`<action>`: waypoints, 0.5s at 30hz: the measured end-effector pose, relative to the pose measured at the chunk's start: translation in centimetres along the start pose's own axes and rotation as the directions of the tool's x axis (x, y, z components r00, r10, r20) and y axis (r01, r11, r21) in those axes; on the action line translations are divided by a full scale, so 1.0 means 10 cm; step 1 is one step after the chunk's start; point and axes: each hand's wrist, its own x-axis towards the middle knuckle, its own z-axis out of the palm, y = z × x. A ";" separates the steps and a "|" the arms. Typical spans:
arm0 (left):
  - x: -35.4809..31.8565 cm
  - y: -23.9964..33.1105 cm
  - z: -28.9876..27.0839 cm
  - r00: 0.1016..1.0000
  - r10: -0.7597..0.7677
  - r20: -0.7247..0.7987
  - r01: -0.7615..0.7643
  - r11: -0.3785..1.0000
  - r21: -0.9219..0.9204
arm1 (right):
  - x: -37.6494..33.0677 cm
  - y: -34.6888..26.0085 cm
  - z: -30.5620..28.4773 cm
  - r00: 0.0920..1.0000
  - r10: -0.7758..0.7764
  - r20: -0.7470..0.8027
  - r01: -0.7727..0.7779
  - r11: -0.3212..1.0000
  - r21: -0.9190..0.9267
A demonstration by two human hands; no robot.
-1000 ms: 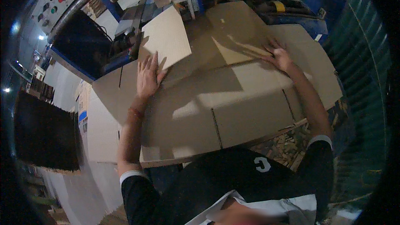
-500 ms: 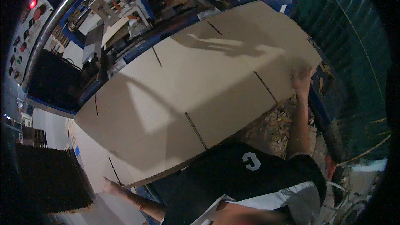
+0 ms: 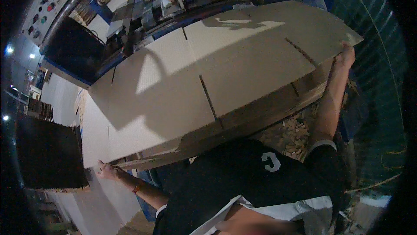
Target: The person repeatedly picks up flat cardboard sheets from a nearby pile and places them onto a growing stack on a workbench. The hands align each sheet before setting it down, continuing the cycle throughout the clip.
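A wide, slotted cardboard sheet (image 3: 173, 100) stretches across the view between my hands, its near edge raised above more cardboard (image 3: 278, 102) below. My left hand (image 3: 107, 170) grips the near left corner, fingertips at its edge. At the far right, my right hand (image 3: 345, 55) is closed on the right corner of the same sheet, thumb on top and the other fingers hidden. Dark slots run in from both long edges of the sheet, and shadows fall over it.
A blue machine (image 3: 156, 30) with rollers and metal parts stands beyond the sheet. A control panel (image 3: 47, 9) with buttons is at the upper left. A dark stack (image 3: 50, 154) rises at left, cardboard scraps (image 3: 295, 137) lie below, and green corrugated sheeting (image 3: 369, 87) hangs at right.
The sheet's near edge has shifted away from my body, uncovering cardboard underneath. My right hand has moved outward and farther away to the corner; my left has gone slightly farther away too. The view has shifted.
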 end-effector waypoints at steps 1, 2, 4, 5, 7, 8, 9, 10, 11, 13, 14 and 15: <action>-0.09 0.03 0.09 0.975 -0.157 -0.156 0.068 0.883 -0.465 | 0.04 -0.10 0.07 0.992 0.128 -0.005 -0.128 0.991 -0.045; -0.11 0.12 0.09 0.984 -0.118 -0.131 0.060 0.922 -0.383 | -0.01 -0.20 0.10 0.988 0.061 0.138 -0.056 0.998 -0.037; -0.24 0.33 0.11 0.960 0.277 -0.031 -0.251 0.907 0.337 | -0.23 -0.57 0.13 0.962 -0.044 0.268 0.058 0.997 -0.047; -0.31 0.45 0.07 0.892 0.425 0.156 -0.392 0.551 0.737 | -0.43 -0.74 0.12 0.958 -0.120 0.260 0.151 0.983 -0.101; -0.39 0.71 0.07 0.981 -0.121 0.150 0.155 0.957 -0.244 | -1.06 -0.94 0.01 0.913 -0.260 0.313 0.325 0.929 -0.176; -0.46 0.82 0.09 0.905 -0.242 0.351 0.423 0.607 -0.673 | -1.34 -0.98 -0.01 0.924 -0.275 0.267 0.355 0.876 -0.326; -0.59 0.92 0.09 0.977 -0.032 0.212 0.136 0.857 -0.497 | -1.62 -0.94 -0.04 0.915 -0.303 0.267 0.395 0.813 -0.428; -0.73 1.03 0.09 0.940 0.290 0.182 -0.235 0.933 -0.274 | -1.89 -1.08 -0.15 0.863 -0.115 0.492 0.378 0.793 -0.477; -0.89 1.14 0.11 0.949 0.142 0.281 -0.006 0.901 -0.434 | -2.06 -0.91 -0.10 0.724 -0.175 0.667 0.504 0.795 -0.338; -1.24 1.36 0.22 0.903 0.002 0.429 0.267 0.780 -0.566 | -2.41 -0.56 0.00 0.329 -0.267 0.906 0.570 0.821 0.035; -1.39 1.48 0.29 0.896 0.025 0.444 0.232 0.826 -0.514 | -2.44 -0.57 0.00 0.045 -0.060 0.997 0.829 0.559 -0.004; -1.51 1.60 0.33 0.823 0.057 0.566 0.155 0.935 -0.319 | -2.49 -0.49 0.04 -0.027 -0.014 1.000 0.819 0.573 0.030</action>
